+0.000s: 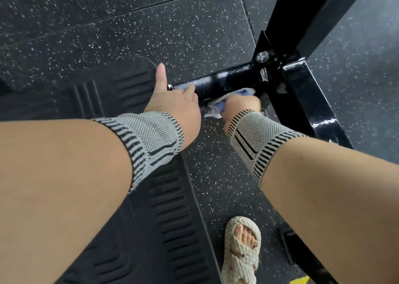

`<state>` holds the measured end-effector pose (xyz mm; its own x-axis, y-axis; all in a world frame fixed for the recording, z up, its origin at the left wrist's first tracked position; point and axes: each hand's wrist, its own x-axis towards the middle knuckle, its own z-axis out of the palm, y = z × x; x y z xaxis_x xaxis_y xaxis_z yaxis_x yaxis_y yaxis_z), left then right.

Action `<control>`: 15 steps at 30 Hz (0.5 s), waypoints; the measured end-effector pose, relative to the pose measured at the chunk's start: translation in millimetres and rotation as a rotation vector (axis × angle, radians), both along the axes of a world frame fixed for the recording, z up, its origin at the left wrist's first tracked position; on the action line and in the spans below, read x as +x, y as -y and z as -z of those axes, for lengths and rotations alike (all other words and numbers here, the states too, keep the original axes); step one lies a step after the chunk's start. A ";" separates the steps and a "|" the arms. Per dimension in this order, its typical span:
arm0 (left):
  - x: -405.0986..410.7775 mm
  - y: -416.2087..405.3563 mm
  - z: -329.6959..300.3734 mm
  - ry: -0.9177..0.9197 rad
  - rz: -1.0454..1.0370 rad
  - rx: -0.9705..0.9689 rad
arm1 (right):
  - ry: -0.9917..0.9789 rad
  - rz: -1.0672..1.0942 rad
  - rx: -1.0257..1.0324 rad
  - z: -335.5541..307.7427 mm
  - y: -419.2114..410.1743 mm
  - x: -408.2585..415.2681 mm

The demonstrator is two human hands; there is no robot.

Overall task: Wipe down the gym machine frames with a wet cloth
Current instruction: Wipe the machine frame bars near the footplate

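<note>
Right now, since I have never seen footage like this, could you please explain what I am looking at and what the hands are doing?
This is one picture from a camera worn on a person's head, looking down at their own arms. No robot is involved. Both wrists wear grey knitted bands. The right hand grips a blue and white cloth against a low black frame bar of a gym machine; the bar looks wet and shiny. The left hand rests on the bar's end with its thumb pointing up, holding nothing. Below lies a speckled rubber floor and a ribbed black mat. The person's sandal shows at the bottom.
</note>
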<state>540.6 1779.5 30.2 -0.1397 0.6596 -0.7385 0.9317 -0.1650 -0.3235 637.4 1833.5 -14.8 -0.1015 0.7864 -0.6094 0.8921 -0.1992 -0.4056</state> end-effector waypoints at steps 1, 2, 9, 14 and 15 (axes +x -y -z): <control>-0.8 -2.6 1.3 0.000 -0.017 0.039 | -0.053 0.024 -0.009 1.4 -2.3 4.2; -0.1 -2.4 3.4 -0.013 -0.002 0.050 | -0.056 0.028 0.072 4.3 -3.8 7.6; -1.1 2.1 -1.2 0.008 0.028 0.077 | 0.006 -0.419 0.443 -2.8 -22.3 -5.1; -0.5 1.5 -0.2 0.017 0.009 0.048 | 0.068 -0.429 0.299 -19.9 -9.5 -1.2; 0.3 0.3 -1.0 0.025 0.000 0.032 | 0.045 -0.391 0.263 -30.5 -3.5 6.9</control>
